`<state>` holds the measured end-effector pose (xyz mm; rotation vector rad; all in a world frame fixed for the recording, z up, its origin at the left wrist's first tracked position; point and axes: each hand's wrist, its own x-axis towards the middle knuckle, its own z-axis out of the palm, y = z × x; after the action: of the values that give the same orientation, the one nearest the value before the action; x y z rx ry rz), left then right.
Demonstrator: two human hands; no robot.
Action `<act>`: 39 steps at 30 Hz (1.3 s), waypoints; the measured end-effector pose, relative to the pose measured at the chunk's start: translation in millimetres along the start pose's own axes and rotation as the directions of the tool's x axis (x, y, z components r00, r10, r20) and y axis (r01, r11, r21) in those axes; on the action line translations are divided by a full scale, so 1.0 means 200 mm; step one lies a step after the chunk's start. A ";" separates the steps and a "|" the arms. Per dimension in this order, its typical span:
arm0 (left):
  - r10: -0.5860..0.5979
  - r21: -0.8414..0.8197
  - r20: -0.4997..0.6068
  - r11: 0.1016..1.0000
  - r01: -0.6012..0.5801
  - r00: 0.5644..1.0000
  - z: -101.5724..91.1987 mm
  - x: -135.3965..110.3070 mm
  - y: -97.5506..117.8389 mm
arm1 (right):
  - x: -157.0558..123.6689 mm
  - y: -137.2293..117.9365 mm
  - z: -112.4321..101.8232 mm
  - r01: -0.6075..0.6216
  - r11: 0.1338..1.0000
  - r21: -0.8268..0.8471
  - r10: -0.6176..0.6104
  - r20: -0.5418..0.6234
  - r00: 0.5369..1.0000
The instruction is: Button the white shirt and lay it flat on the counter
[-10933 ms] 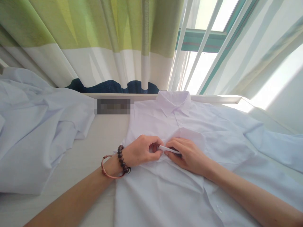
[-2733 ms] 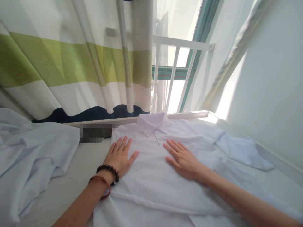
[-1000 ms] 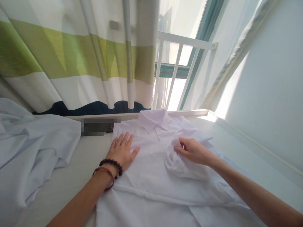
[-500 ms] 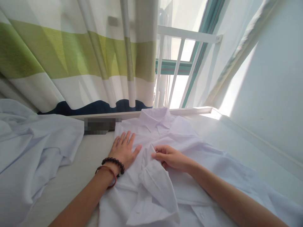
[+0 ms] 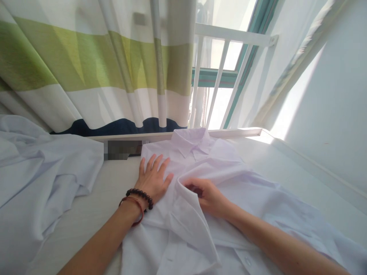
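Note:
A white collared shirt [image 5: 218, 168] lies front up on a pale table [image 5: 94, 206], its collar towards the window. My left hand [image 5: 153, 179] rests flat on the shirt's left shoulder, fingers spread; beaded and copper bracelets ring the wrist. My right hand [image 5: 208, 194] is closed on the sleeve [image 5: 189, 225], which lies folded across the chest towards the left hand. The cuff end of the sleeve drapes down the shirt's front.
A heap of other white garments [image 5: 40, 179] covers the table's left side. A green, white and navy striped curtain [image 5: 94, 72] hangs behind. A window with white bars [image 5: 218, 76] and a white wall [image 5: 329, 99] close the back and right.
My right hand has pulled the right sleeve from the shirt's right side across the chest to the left. My left hand has stayed pressed flat on the shoulder.

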<state>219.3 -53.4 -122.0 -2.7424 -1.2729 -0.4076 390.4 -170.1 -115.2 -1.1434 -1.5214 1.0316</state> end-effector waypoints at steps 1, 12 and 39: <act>0.036 -0.020 -0.052 0.999 -0.037 0.998 -0.01 0.00 0.00 | 0.00 0.00 0.00 0.005 0.999 -0.032 -0.004 0.030 1.000; 0.238 -0.160 -0.073 0.956 -0.247 0.968 -0.03 0.03 0.01 | 0.00 0.01 0.00 -0.015 0.998 -0.055 0.020 0.088 0.996; 0.215 -0.161 -0.041 0.962 -0.219 0.976 -0.04 0.02 0.00 | -0.01 0.00 -0.01 0.026 0.996 -0.088 -0.018 0.088 0.996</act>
<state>220.4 -51.6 -113.1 -2.9629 -0.9575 -0.5438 392.2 -171.1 -115.6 -1.1534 -1.6602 1.0193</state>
